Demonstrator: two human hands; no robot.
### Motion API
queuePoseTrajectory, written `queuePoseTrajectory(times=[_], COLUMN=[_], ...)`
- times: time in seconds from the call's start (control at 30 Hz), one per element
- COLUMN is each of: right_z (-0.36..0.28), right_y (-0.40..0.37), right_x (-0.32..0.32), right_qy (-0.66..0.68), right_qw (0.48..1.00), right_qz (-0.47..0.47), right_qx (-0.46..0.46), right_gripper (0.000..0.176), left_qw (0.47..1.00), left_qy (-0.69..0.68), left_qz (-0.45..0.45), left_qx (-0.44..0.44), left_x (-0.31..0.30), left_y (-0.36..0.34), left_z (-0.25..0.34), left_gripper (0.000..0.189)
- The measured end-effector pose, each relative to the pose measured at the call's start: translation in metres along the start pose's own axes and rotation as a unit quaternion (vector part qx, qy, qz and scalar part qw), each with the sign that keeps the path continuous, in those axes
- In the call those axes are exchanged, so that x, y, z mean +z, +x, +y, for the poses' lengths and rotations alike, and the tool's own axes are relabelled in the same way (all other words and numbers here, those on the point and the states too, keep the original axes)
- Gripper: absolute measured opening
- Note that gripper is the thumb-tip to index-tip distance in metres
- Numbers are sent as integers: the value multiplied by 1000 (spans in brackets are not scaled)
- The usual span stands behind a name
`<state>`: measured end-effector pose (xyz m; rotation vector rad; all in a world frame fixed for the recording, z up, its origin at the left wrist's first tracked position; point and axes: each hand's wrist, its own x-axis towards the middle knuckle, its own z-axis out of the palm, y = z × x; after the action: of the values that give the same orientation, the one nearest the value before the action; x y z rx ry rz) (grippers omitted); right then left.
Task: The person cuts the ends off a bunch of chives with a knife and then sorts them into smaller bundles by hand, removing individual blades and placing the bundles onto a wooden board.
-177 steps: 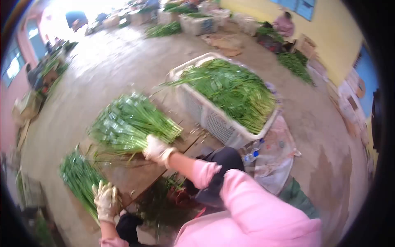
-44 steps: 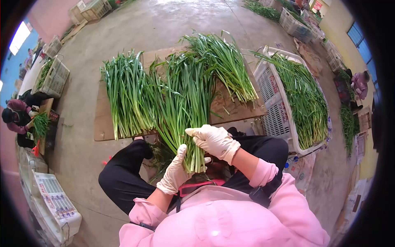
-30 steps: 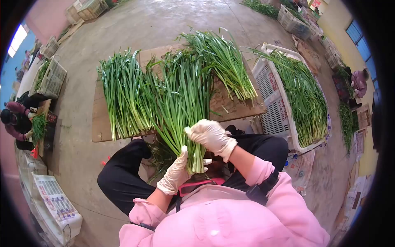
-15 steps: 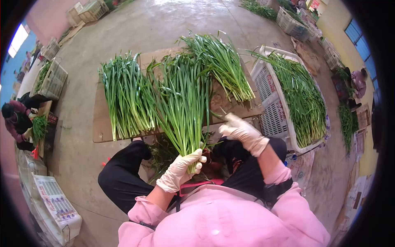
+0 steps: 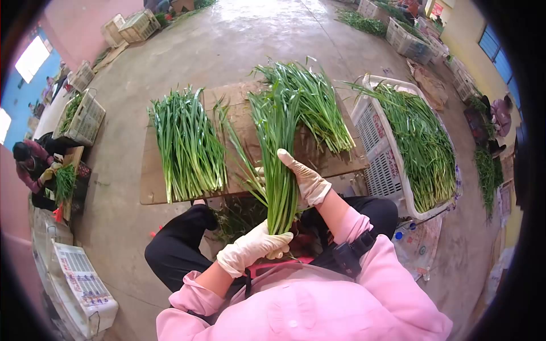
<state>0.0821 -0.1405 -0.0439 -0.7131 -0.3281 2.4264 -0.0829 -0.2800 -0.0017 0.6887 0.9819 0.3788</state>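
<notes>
Head view: looking down at two gloved hands above a lap in dark trousers.
Left hand [image 5: 254, 248]: low in the middle, in a pale glove; fingers [image 5: 277, 238] wrapped tight round the bottom ends of the bunch.
Bunch of greens [image 5: 277, 142]: long thin green leaves, held up in the air just above the near edge of the tabletop; cut ends down in the left hand, tips pointing away.
Right hand [image 5: 304, 179]: in a pale glove too, pressed flat on the right side of the bunch; fingers [image 5: 288, 159] stretched out straight and close together, not curled round anything.
Tabletop [image 5: 152, 190]: brown wooden board, low, just past the knees.
Left pile [image 5: 187, 145]: greens lying flat on the tabletop, well to the left of the held bunch.
Right pile [image 5: 318, 108]: more greens on the tabletop, behind and to the right of the held bunch.
White crate [image 5: 378, 153]: just beside the right end of the tabletop, heaped with greens.
Other person [image 5: 31, 167]: far left, sitting low with a small bunch of greens.
Floor [image 5: 216, 40]: grey and bare in the middle, with more crates along its edges.
</notes>
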Motion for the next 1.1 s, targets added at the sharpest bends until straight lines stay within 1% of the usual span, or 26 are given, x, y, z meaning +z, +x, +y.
queuePoseTrajectory(times=[0.07,0.17,0.2,0.23,0.27,0.3,0.33,0.37,0.4,0.43,0.47,0.5,0.57,0.6,0.63,0.7,0.73,0.77,0.83,0.87,0.93,1.0,1.07,1.1], right_z=[-1,6,5,5,5,4,-1,-1,0,0,-5,-9,-16,-24,-31,-47,-57,-63,-71,-73,-70,-68,-67,-67], right_y=[4,3,0,-2,-2,-3,-5,-5,-3,-2,-3,-3,-3,-12,-12,-15,-13,-12,-9,-8,8,5,-8,-17], right_x=[-12,-16,-10,-6,-3,0,1,3,9,16,23,33,54,77,89,110,113,114,113,109,77,64,71,79], right_qy=[-9,1,8,0,-9,-17,-61,-88,-115,-143,-159,-167,-185,-201,-236,-265,-276,-282,-294,-308,-313,-310,-296,-296], right_qw=[1000,1000,1000,1000,1000,999,997,994,989,981,976,969,949,936,910,886,880,876,867,865,887,903,915,915], right_qz=[2,4,12,-4,-19,-34,-37,-32,-27,-22,2,-13,-41,-31,-36,-48,-72,-87,-116,-120,-125,-103,-76,-63], right_qx=[23,11,15,5,-5,-15,-15,-52,-89,-126,-148,-184,-253,-289,-339,-377,-379,-381,-385,-377,-314,-279,-265,-266], right_gripper=[54,58,56,55,54,54,47,46,46,45,39,38,39,42,43,51,53,55,61,70,72,64,55,51], left_qw=[1000,999,999,998,997,999,999,995,993,990,977,960,922,899,873,857,870,857,892,903,911,920,931,918], left_qy=[-6,-22,-30,-38,-50,-17,15,47,-8,6,-2,-10,13,23,34,68,19,70,43,28,-8,-35,-53,41], left_qz=[-14,-35,-37,-40,-52,-38,-23,-8,-4,-10,14,36,77,75,71,92,82,134,138,140,137,118,68,114], left_qx=[-7,-18,-17,-16,-42,1,44,86,120,143,211,278,378,430,481,503,486,492,428,404,388,373,355,378], left_x=[-2,-3,0,0,-2,-2,0,2,1,-8,-13,-14,-21,-20,-19,-24,-24,-31,-39,-44,-61,-80,-87,-89], left_y=[4,12,14,15,16,15,14,12,9,10,12,13,17,18,18,18,17,22,29,32,27,21,32,41], left_z=[0,-10,-12,-12,-12,-11,-10,-8,-6,5,17,36,71,90,109,141,149,151,153,153,134,114,111,111], left_gripper=[45,48,49,50,55,58,60,63,71,77,79,81,90,91,92,90,86,87,77,73,65,59,55,49])
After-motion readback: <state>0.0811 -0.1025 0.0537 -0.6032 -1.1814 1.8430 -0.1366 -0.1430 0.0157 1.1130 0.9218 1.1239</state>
